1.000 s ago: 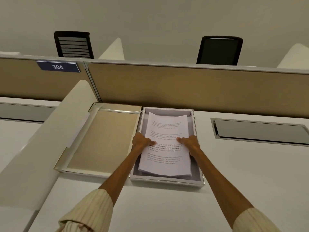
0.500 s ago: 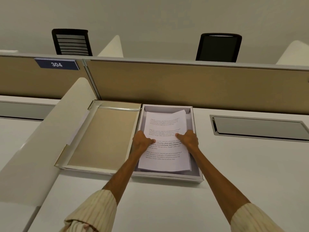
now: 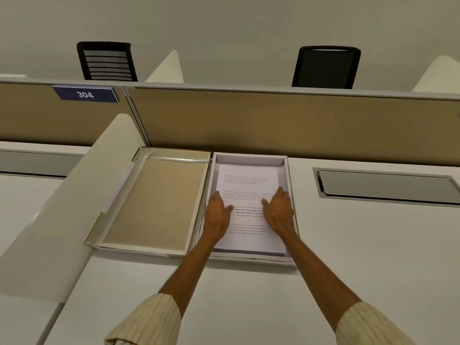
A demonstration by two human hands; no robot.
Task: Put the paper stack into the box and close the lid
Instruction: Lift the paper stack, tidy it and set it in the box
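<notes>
— Can you read the paper stack (image 3: 247, 181)?
— No, the print is too small, and each hand (image 3: 217, 215) covers part of it.
— The table's (image 3: 373, 245) right edge?
— Cut off by the frame.

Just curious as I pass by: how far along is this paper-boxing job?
Done: the paper stack lies inside the box. In hand: the left hand and right hand rest flat on it. Left: the lid lies open beside the box, not yet closed.
</notes>
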